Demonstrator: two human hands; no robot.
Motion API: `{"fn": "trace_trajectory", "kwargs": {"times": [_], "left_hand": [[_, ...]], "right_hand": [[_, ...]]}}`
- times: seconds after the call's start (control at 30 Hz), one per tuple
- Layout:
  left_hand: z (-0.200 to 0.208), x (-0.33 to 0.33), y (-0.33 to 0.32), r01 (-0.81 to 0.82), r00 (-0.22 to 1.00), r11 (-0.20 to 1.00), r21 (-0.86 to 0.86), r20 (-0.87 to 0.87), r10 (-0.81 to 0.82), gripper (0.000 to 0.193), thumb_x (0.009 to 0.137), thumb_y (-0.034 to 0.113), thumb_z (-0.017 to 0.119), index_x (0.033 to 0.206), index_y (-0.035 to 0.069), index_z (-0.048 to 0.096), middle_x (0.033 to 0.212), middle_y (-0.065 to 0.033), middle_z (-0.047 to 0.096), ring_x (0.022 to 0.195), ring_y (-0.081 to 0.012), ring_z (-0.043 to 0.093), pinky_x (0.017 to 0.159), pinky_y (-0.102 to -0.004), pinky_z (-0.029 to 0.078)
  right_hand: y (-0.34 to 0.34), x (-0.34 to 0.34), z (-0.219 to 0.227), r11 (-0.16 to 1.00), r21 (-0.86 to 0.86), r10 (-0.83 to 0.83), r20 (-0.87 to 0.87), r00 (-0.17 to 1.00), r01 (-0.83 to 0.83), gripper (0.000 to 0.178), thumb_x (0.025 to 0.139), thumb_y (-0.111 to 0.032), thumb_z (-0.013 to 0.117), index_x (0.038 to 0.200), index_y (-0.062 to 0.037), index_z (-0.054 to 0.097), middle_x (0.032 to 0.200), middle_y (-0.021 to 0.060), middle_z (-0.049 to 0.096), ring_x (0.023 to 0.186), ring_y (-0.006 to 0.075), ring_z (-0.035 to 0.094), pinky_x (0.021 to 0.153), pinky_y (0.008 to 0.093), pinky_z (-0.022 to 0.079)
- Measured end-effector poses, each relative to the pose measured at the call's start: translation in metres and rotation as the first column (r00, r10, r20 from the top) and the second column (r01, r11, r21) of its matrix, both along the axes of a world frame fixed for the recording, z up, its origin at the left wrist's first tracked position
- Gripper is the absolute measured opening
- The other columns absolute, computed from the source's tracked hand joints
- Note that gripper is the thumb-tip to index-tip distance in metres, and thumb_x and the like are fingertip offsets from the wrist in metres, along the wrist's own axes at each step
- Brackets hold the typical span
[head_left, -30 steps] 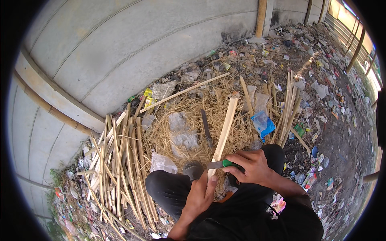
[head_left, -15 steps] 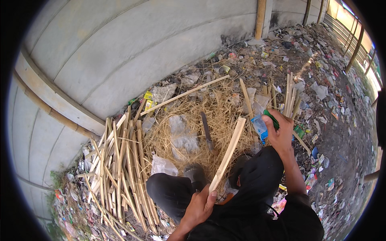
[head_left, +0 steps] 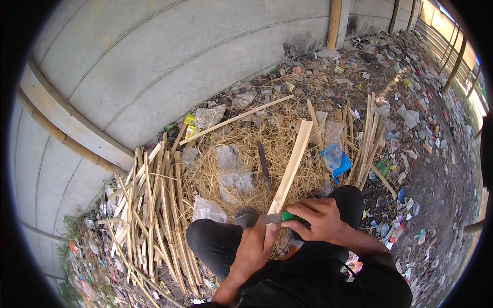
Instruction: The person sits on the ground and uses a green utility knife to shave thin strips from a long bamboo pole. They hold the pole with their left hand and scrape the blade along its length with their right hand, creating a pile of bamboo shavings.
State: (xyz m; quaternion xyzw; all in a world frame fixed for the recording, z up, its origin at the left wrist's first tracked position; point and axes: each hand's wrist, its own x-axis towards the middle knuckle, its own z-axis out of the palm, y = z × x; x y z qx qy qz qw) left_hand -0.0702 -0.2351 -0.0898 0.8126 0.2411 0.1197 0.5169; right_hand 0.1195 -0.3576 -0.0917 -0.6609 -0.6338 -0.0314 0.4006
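My left hand (head_left: 253, 249) is closed round the lower end of a pale split bamboo strip (head_left: 294, 167), which slants up and away from me. In my right hand (head_left: 318, 218) is a green-handled knife (head_left: 272, 218), its short blade laid across the strip just above my left fingers. Both hands are close together between my knees. Beyond them a long dark blade (head_left: 263, 163) with a brown handle lies on straw-like bamboo shavings (head_left: 246, 143). A grey stone block (head_left: 233, 174) sits left of that blade.
A large pile of bamboo strips (head_left: 159, 220) lies to my left, a smaller bundle (head_left: 368, 136) to the right. A single strip (head_left: 241, 119) lies across the far shavings. Blue plastic (head_left: 336, 161) and scattered litter cover the ground. A concrete wall (head_left: 169, 66) stands behind.
My right hand has come down and left from beside the blue plastic, bringing the green-handled knife onto the strip. The strip has tipped slightly more upright in my left hand.
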Motion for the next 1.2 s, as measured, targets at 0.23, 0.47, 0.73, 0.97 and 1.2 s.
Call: {"fn": "trace_trajectory", "kwargs": {"times": [0.23, 0.47, 0.73, 0.97, 1.2], "left_hand": [[-0.009, 0.004, -0.006, -0.077, 0.994, 0.972, 0.223, -0.055, 0.092, 0.036, 0.110, 0.031, 0.059, 0.116, -0.003, 0.052, 0.079, -0.0310, 0.069, 0.075, -0.0563, 0.067, 0.062, -0.0630, 0.052], [-0.008, -0.006, -0.017, -0.079, 0.980, 0.981, 0.180, -0.168, 0.109, 0.030, 0.110, 0.023, 0.058, 0.112, -0.006, 0.053, 0.070, -0.0304, 0.063, 0.069, -0.0548, 0.065, 0.060, -0.0601, 0.048], [-0.010, -0.009, -0.018, -0.053, 0.987, 0.983, 0.176, -0.141, 0.079, 0.039, 0.108, 0.026, 0.062, 0.117, -0.011, 0.053, 0.069, -0.0306, 0.063, 0.066, -0.0539, 0.065, 0.058, -0.0573, 0.048], [0.004, -0.002, -0.013, -0.097, 0.993, 0.973, 0.208, -0.047, 0.109, 0.041, 0.108, 0.035, 0.063, 0.105, -0.005, 0.053, 0.069, -0.0292, 0.066, 0.065, -0.0507, 0.069, 0.057, -0.0543, 0.053], [0.007, 0.002, -0.015, -0.119, 0.993, 0.986, 0.118, -0.002, 0.120, 0.043, 0.109, 0.036, 0.062, 0.103, -0.006, 0.056, 0.067, -0.0284, 0.065, 0.064, -0.0494, 0.069, 0.055, -0.0518, 0.052]], "right_hand": [[0.001, -0.005, -0.002, 0.997, -0.033, -0.073, 0.055, 0.996, 0.075, 0.032, 0.088, -0.034, 0.088, 0.105, -0.0108, 0.075, 0.083, 0.0026, 0.075, 0.063, 0.0203, 0.072, 0.054, 0.0317, 0.055], [0.005, 0.051, -0.005, 0.905, 0.142, -0.401, -0.035, 0.915, 0.402, 0.028, 0.094, -0.029, 0.083, 0.109, -0.0076, 0.076, 0.087, 0.0078, 0.077, 0.069, 0.0257, 0.075, 0.058, 0.0352, 0.056], [-0.005, 0.048, 0.005, 0.966, 0.104, -0.227, -0.100, 0.969, 0.237, 0.027, 0.092, -0.028, 0.084, 0.106, -0.0073, 0.075, 0.086, 0.0076, 0.076, 0.066, 0.0249, 0.073, 0.058, 0.0344, 0.055], [-0.003, 0.016, -0.008, 0.996, 0.053, -0.065, 0.000, 0.998, 0.065, 0.030, 0.090, -0.035, 0.086, 0.107, -0.0125, 0.075, 0.082, 0.0021, 0.074, 0.060, 0.0213, 0.070, 0.051, 0.0338, 0.052], [-0.002, 0.017, -0.007, 0.996, 0.049, -0.077, 0.029, 0.997, 0.076, 0.030, 0.089, -0.035, 0.087, 0.106, -0.0135, 0.075, 0.080, 0.0020, 0.074, 0.058, 0.0210, 0.069, 0.049, 0.0333, 0.051]]}}
